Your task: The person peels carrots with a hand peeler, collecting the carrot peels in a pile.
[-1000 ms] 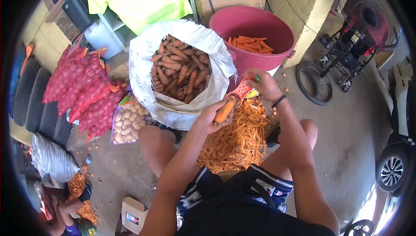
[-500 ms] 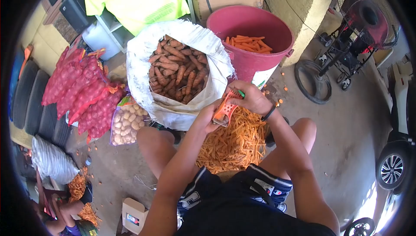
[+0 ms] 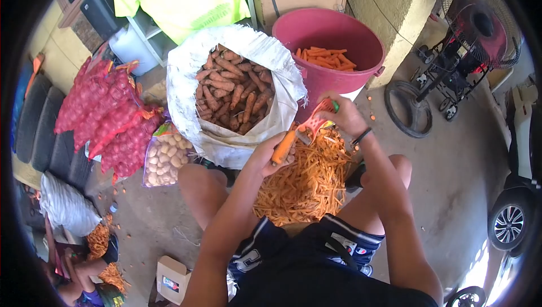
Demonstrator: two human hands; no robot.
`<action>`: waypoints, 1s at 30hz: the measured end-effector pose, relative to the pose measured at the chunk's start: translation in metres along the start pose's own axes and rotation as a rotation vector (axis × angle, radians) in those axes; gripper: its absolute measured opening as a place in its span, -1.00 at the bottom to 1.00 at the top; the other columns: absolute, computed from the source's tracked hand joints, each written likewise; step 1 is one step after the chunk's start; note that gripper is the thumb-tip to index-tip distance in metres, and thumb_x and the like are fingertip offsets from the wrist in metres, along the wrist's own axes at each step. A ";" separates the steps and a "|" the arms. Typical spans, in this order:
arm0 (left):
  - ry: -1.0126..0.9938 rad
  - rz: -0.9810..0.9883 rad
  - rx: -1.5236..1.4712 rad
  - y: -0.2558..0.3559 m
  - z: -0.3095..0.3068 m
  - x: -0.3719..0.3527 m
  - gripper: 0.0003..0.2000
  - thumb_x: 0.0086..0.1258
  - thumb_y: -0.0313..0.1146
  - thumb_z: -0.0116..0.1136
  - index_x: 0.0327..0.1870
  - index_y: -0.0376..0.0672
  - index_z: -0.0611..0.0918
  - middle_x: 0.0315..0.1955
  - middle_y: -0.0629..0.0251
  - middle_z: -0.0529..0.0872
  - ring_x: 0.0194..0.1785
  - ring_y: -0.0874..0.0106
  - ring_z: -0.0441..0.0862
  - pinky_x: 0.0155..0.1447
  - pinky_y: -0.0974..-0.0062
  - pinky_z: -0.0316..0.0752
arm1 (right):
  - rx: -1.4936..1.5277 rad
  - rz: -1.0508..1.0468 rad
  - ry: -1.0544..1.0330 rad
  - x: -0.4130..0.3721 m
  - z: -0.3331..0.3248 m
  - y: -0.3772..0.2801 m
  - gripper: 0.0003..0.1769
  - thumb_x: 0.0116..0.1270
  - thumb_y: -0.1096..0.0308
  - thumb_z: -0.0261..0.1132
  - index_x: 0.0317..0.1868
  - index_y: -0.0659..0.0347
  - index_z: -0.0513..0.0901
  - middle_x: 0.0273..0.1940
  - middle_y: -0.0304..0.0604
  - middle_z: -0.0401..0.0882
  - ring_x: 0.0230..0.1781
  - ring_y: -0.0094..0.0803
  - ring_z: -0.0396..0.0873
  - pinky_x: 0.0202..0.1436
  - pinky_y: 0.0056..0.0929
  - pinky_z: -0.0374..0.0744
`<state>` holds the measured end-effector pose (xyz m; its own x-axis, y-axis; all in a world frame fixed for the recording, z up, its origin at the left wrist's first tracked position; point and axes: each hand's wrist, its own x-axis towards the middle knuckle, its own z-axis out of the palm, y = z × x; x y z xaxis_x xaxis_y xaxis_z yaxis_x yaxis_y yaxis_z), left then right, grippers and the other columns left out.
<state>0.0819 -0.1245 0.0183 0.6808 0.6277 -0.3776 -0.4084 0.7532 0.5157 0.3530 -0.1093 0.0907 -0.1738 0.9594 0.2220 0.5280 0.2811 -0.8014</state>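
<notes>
My left hand is closed round an orange carrot, held slanting above a heap of carrot peelings between my legs. In my right hand is a red peeler with a green end, its head at the upper end of the carrot. Beyond my left hand stands a white sack of unpeeled carrots. A dark pink tub holds bright orange carrots.
Red net bags of onions and a bag of potatoes lie at the left. A person sits at the lower left. A fan, a tyre and a car wheel are at the right.
My right hand has moved right with the peeler, uncovering more of the carrot. My left hand has shifted slightly and the carrot now points down to the left.
</notes>
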 end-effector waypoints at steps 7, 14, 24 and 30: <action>0.001 0.032 -0.012 -0.006 0.014 0.007 -0.70 0.65 -0.19 0.00 0.20 -0.17 0.54 -0.22 0.29 0.66 -0.26 0.47 0.60 -0.24 0.52 0.57 | -0.021 -0.220 0.012 -0.019 0.038 -0.011 -0.51 0.10 0.34 0.65 0.00 0.24 0.63 -0.16 -0.23 0.66 -0.11 -0.50 0.62 -0.01 -0.46 0.60; 0.026 0.069 0.013 0.002 0.017 -0.002 -0.68 0.65 -0.19 -0.02 0.25 -0.16 0.50 -0.20 0.29 0.64 -0.22 0.47 0.62 -0.22 0.51 0.58 | -0.019 -0.018 0.222 -0.013 0.009 0.028 -0.50 0.10 0.34 0.64 0.03 0.23 0.65 -0.18 -0.15 0.73 -0.15 -0.51 0.68 -0.05 -0.42 0.65; 0.060 -0.018 0.210 -0.018 0.002 0.007 -0.74 0.67 -0.18 -0.07 0.18 -0.09 0.51 -0.22 0.29 0.65 -0.22 0.49 0.66 -0.23 0.48 0.63 | -0.019 0.138 0.369 -0.026 0.021 0.065 -0.44 0.05 0.28 0.66 0.04 0.24 0.66 -0.14 -0.07 0.74 -0.17 -0.32 0.73 -0.08 -0.35 0.67; 0.072 0.082 0.143 -0.019 0.001 0.025 -0.75 0.67 -0.20 -0.05 0.18 -0.10 0.50 -0.24 0.25 0.64 -0.25 0.47 0.65 -0.21 0.48 0.63 | -0.020 -0.152 0.097 -0.049 0.061 0.005 -0.46 0.02 0.32 0.68 0.00 0.25 0.66 -0.20 -0.08 0.72 -0.21 -0.34 0.70 -0.12 -0.37 0.65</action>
<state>0.1076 -0.1229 0.0002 0.6013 0.7021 -0.3814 -0.3667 0.6666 0.6490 0.3135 -0.1567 0.0421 -0.1727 0.9032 0.3930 0.5187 0.4226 -0.7432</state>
